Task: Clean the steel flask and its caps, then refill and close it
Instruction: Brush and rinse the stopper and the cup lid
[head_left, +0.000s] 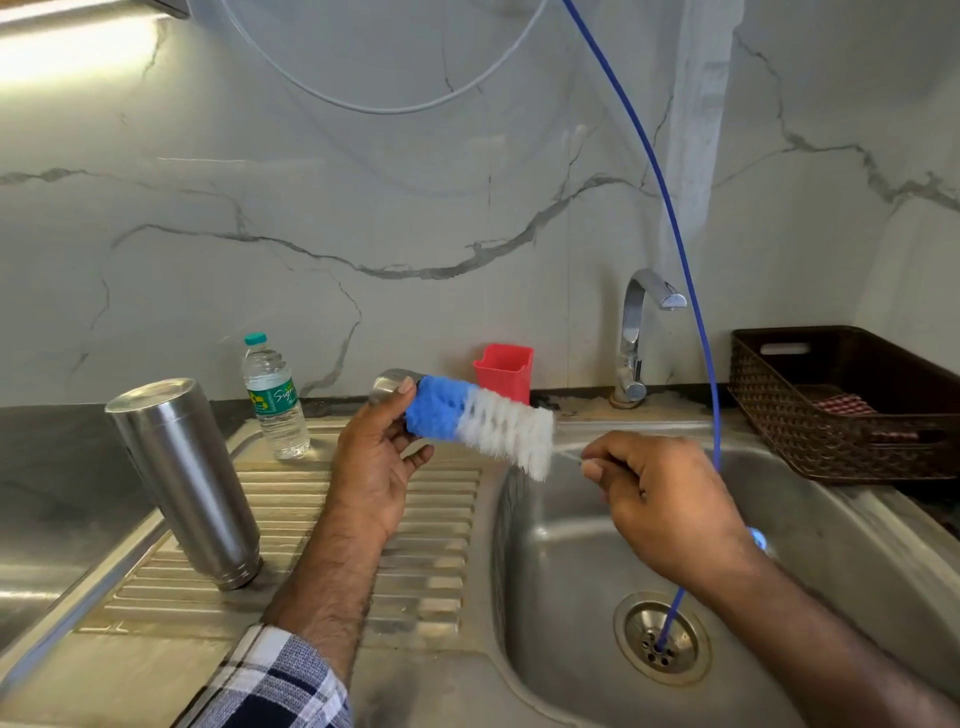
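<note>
**A:** Where is the steel cap (388, 384) right now?

**B:** It is in your left hand (375, 462), up at 12 o'clock from your palm. Your thumb curls over its rim and your fingers wrap round behind it. The blue end of the bottle brush (480, 418) is pushed into the cap's mouth.

**A:** And your other hand?

**B:** Your right hand (667, 501) sits at 3 o'clock from the cap, over the sink (582, 561). Its fingers are curled tight and pinch the thin wire handle, just past the white bristles.

**A:** Where is the flask?

**B:** The steel flask (182, 480) stands upside down on the ribbed drain surface (436, 561), at 9 o'clock from your left hand and apart from it. A small water bottle (274, 397) stands behind it, near the wall.
</note>
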